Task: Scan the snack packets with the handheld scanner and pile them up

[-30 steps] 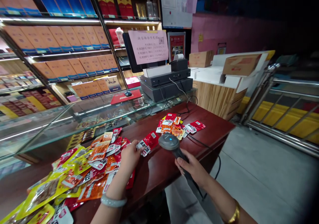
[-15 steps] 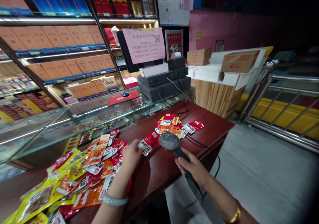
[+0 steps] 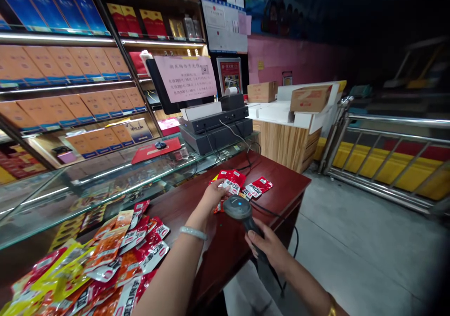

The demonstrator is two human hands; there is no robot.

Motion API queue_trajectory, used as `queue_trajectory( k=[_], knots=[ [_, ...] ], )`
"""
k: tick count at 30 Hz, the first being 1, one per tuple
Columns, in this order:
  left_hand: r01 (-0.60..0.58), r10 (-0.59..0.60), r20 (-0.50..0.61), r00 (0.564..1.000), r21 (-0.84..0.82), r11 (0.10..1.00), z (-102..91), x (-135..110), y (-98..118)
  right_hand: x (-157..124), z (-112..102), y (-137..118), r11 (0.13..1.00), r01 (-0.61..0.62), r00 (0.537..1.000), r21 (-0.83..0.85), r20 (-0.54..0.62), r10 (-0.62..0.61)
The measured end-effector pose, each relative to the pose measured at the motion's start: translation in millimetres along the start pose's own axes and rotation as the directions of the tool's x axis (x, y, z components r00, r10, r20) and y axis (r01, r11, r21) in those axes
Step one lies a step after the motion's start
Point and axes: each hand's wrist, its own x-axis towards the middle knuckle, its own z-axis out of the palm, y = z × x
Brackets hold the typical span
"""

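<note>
My right hand [image 3: 265, 243] is wrapped round the grip of a dark grey barcode scanner [image 3: 238, 208], with a small blue light lit on its head. Beyond the scanner, my left hand [image 3: 213, 195] reaches to a small pile of snack packets, its fingers closed on the edge of a red and white snack packet [image 3: 232, 179]. Another red and white packet [image 3: 259, 187] lies just right of that pile. A larger heap of red, orange and yellow snack packets [image 3: 108, 250] covers the left of the dark red table [image 3: 190, 264].
Behind the table runs a glass display counter [image 3: 154, 177] carrying a till [image 3: 218, 131] and a monitor with a pink notice [image 3: 186, 79]. The scanner's black cable [image 3: 297, 234] hangs over the table's right edge. A metal railing [image 3: 386, 142] stands at the right.
My left hand has carried the red packet away to the right, from beside the large heap to the small pile. The scanner's blue light has come on. The view has turned slightly right.
</note>
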Motion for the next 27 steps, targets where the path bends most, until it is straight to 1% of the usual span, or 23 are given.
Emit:
queue_trajectory(
  k=[2, 4, 6, 7, 8, 10, 12, 14, 16, 18, 20, 23, 27],
  knots=[
    [-0.024, 0.024, -0.015, 1.000, 0.016, 1.000, 0.1, -3.4, 1.1, -0.4, -2.5, 0.2, 1.000, -0.010, 1.000, 0.006, -0.020, 0.010],
    [-0.094, 0.102, -0.053, 0.993, 0.140, 0.986, -11.9, -18.9, -1.7, -1.7, -4.5, 0.1, 1.000, -0.022, 1.000, 0.002, -0.020, 0.022],
    [-0.174, 0.205, -0.054, 0.977, 0.351, 0.920, -36.0, -46.9, -6.4, -3.9, -5.9, 0.1, 1.000, -0.022, 1.000, -0.013, -0.007, 0.022],
    [-0.190, 0.238, -0.048, 0.970, 0.461, 0.867, -51.8, -65.0, -9.0, -5.2, -6.3, 0.1, 1.000, -0.022, 1.000, -0.022, 0.004, 0.022],
    [-0.181, 0.253, -0.048, 0.966, 0.571, 0.801, -69.1, -85.1, -11.7, -6.5, -6.3, 0.1, 1.000, -0.013, 1.000, -0.027, 0.008, 0.013],
    [-0.046, 0.244, -0.152, 0.958, 0.757, 0.652, -105.0, -128.1, -17.5, -8.7, -5.5, 0.2, 0.999, -0.028, 0.999, -0.040, 0.035, 0.029],
    [0.135, 0.233, -0.276, 0.932, 0.864, 0.485, -135.9, -170.0, -25.6, -10.3, -3.2, 0.3, 0.998, -0.033, 0.997, -0.054, 0.068, 0.037],
    [0.280, 0.215, -0.367, 0.905, 0.895, 0.346, -156.2, -205.2, -36.4, -11.6, 0.2, 0.9, 0.997, -0.032, 0.993, -0.074, 0.112, 0.040],
    [0.366, 0.187, -0.417, 0.889, 0.895, 0.256, -164.6, -229.6, -48.5, -12.8, 3.9, 2.8, 0.994, -0.042, 0.987, -0.103, 0.152, 0.057],
    [0.400, 0.174, -0.436, 0.883, 0.892, 0.209, -164.2, -241.5, -59.1, -13.7, 7.7, 6.2, 0.990, -0.047, 0.981, -0.135, 0.181, 0.071],
    [0.406, 0.196, -0.440, 0.877, 0.894, 0.188, -160.5, -242.5, -65.8, -14.2, 11.6, 10.5, 0.987, -0.055, 0.977, -0.151, 0.198, 0.084],
    [0.401, 0.226, -0.434, 0.872, 0.899, 0.177, -156.0, -231.3, -67.4, -15.0, 18.0, 15.5, 0.987, -0.071, 0.974, -0.142, 0.205, 0.100],
    [0.359, 0.191, -0.389, 0.901, 0.917, 0.173, -149.8, -211.3, -62.2, -16.1, 25.4, 16.9, 0.987, -0.047, 0.972, -0.151, 0.221, 0.081]
  ],
)
